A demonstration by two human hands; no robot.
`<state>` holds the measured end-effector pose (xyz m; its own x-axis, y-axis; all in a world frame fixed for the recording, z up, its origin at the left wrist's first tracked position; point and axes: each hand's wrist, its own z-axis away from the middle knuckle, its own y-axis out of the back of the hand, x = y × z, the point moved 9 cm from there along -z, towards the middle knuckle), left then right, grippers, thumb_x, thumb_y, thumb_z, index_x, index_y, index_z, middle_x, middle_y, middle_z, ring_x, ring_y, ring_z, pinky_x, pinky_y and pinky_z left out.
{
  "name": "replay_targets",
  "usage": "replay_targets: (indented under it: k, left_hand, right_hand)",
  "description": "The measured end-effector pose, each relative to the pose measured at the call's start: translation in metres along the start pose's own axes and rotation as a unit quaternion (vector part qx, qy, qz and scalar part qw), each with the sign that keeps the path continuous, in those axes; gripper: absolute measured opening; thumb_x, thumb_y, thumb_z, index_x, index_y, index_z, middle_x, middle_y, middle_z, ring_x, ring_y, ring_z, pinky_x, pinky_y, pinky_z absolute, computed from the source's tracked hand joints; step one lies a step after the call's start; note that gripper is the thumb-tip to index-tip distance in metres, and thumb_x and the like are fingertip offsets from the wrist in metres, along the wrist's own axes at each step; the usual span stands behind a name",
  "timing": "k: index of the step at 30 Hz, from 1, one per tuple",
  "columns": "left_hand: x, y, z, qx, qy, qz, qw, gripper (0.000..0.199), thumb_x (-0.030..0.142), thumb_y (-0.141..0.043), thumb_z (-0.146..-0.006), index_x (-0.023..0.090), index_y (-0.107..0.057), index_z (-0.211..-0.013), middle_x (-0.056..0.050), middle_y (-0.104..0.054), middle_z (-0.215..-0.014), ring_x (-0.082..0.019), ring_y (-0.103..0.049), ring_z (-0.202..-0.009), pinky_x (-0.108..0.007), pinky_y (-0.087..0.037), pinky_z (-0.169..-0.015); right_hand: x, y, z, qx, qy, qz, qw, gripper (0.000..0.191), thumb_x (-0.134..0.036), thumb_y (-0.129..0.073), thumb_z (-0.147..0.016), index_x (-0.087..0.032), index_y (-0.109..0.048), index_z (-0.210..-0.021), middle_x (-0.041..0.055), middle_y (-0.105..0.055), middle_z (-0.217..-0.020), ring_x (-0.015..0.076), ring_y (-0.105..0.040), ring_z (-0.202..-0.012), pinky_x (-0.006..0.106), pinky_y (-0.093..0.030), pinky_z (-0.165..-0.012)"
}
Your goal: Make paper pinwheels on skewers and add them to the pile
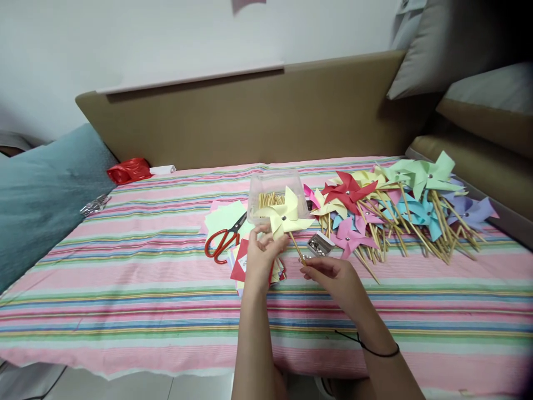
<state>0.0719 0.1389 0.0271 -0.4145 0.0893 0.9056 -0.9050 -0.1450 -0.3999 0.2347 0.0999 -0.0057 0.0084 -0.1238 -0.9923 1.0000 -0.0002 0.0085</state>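
A pale yellow paper pinwheel (291,223) with a small round fastener at its centre is held up in front of me. My left hand (263,255) has its curled fingers and thumb at the pinwheel's lower left blade. The pinwheel's wooden stick (297,248) slants down to my right hand (331,275), which pinches its lower end. Under my left hand lies a stack of coloured paper squares (240,266), red on top. Beside my right fingers stands a small open box of metal fasteners (320,244).
Red-handled scissors (225,240) rest on pale green paper (222,219). A clear plastic box (275,180) of short wooden sticks stands behind the pinwheel. Finished pinwheels (347,191) pile up at right. A red plastic bag (131,170) lies far left on the striped cloth (145,289).
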Motion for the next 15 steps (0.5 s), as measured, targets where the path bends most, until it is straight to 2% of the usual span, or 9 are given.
replay_targets:
  k: [2,4,10,15]
  left_hand:
    - [-0.006,-0.017,0.004,-0.067,0.026,-0.040,0.997,0.049,0.027,-0.080,-0.063,0.016,-0.055,-0.104,-0.005,-0.072,-0.079,-0.015,-0.066,-0.071,-0.027,-0.050,-0.071]
    - [-0.009,-0.027,0.006,-0.096,0.027,-0.065,0.993,0.043,0.028,-0.079,-0.066,0.013,-0.060,-0.101,-0.005,-0.072,-0.073,-0.016,-0.067,-0.069,-0.028,-0.051,-0.071]
    - [-0.008,-0.027,-0.003,-0.060,-0.013,-0.058,0.996,0.032,0.027,-0.081,-0.063,0.012,-0.065,-0.087,-0.006,-0.073,-0.075,-0.017,-0.068,-0.072,-0.027,-0.052,-0.073]
    - [-0.007,-0.032,-0.005,-0.080,-0.016,-0.041,0.996,0.038,0.032,-0.081,-0.063,0.014,-0.061,-0.089,-0.010,-0.074,-0.088,-0.020,-0.069,-0.082,-0.030,-0.052,-0.075]
  right_hand:
    - [-0.003,-0.001,0.000,0.002,0.008,-0.012,1.000,0.025,-0.038,-0.075,-0.069,-0.017,-0.073,-0.083,0.0057,-0.073,-0.074,0.0201,-0.068,-0.069,0.034,-0.055,-0.068]
    - [-0.007,-0.003,-0.001,0.000,0.020,-0.021,1.000,0.023,-0.037,-0.074,-0.071,-0.018,-0.073,-0.084,0.0053,-0.073,-0.076,0.0195,-0.067,-0.070,0.033,-0.055,-0.070]
    - [-0.017,-0.008,-0.002,0.022,0.060,-0.038,0.997,0.019,-0.035,-0.072,-0.072,-0.019,-0.073,-0.081,0.0048,-0.073,-0.076,0.0190,-0.066,-0.069,0.032,-0.054,-0.067]
    - [-0.027,0.001,-0.002,0.071,0.080,-0.035,0.994,0.018,-0.035,-0.073,-0.071,-0.019,-0.075,-0.078,0.0048,-0.074,-0.074,0.0191,-0.067,-0.066,0.032,-0.055,-0.065]
